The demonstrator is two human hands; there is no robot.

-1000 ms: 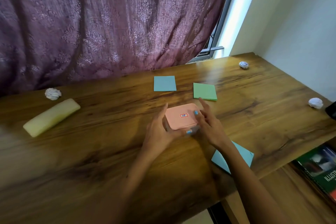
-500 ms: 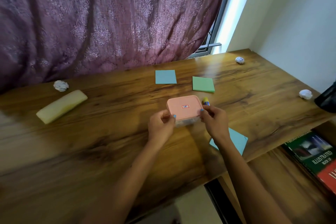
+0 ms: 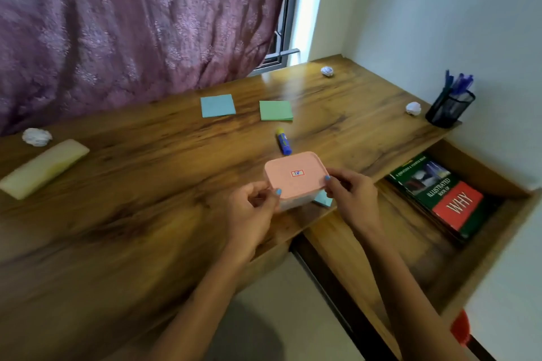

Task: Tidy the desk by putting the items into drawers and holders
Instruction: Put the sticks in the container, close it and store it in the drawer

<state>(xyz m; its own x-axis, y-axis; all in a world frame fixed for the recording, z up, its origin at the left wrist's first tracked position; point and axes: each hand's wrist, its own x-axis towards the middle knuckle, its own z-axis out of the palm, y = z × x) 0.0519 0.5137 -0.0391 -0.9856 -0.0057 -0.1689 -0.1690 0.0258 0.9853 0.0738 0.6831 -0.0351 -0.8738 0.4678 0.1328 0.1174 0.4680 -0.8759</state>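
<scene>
Both hands, left hand [image 3: 252, 208] and right hand [image 3: 353, 195], are gripping the box [image 3: 294, 177]; the drawer [image 3: 381, 231] is lying at 4 o'clock, nearer the right hand.

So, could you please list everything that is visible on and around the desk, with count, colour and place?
box: 1, pink lid, clear base, held at near desk edge
sticky pads: 3; blue and green at the back, another blue partly under the box
glue stick: 1, blue with yellow cap, beyond the box
paper balls: 3, white; far left, back corner, beside the holder
pouch: 1, pale yellow, left
pen holder: 1, black mesh, blue pens, right corner
books: green and red stack, open drawer
curtain: 1, purple, behind
left hand: grips the box
right hand: grips the box
</scene>
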